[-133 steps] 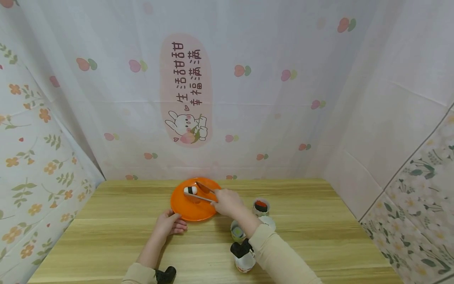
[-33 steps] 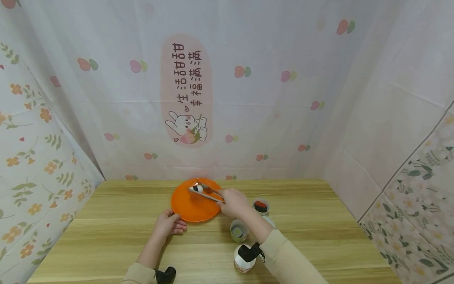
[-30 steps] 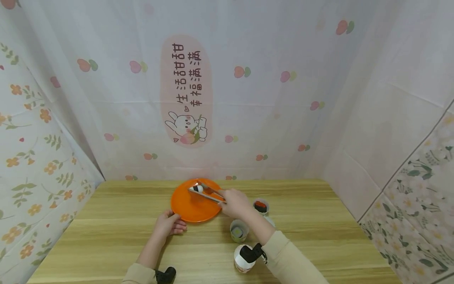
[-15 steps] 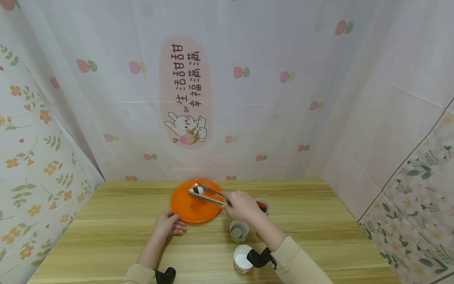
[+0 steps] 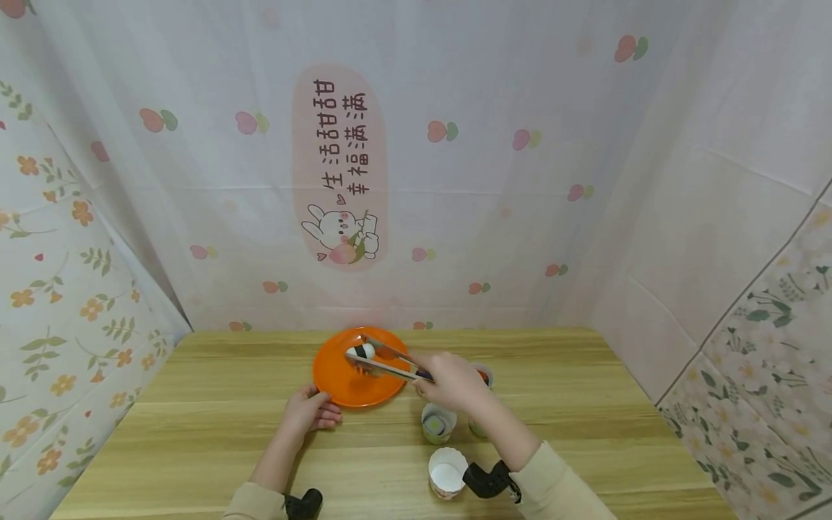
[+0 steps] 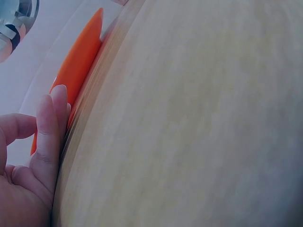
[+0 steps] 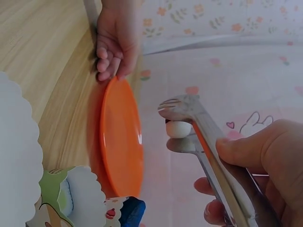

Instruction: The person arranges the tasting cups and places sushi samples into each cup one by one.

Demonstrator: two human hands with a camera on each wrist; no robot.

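My right hand grips metal tongs. Between the tong tips is a small white sushi piece with a black band, raised above the orange plate; in the right wrist view the white piece shows a gap from the plate. At the plate's near left rim, my left hand holds the edge, thumb on top and fingers low by the table. In the left wrist view those fingers reach the plate's side.
Right of the plate stand scalloped paper cups: one with a pale green piece, a bare white one nearer, one partly behind the right forearm, and one with a red-topped piece mostly hidden. A printed curtain closes the back.
The tongs, spread around the sushi piece on the plate at first, have closed on it and lifted it. My right hand and forearm have moved right and nearer. The left hand stays put.
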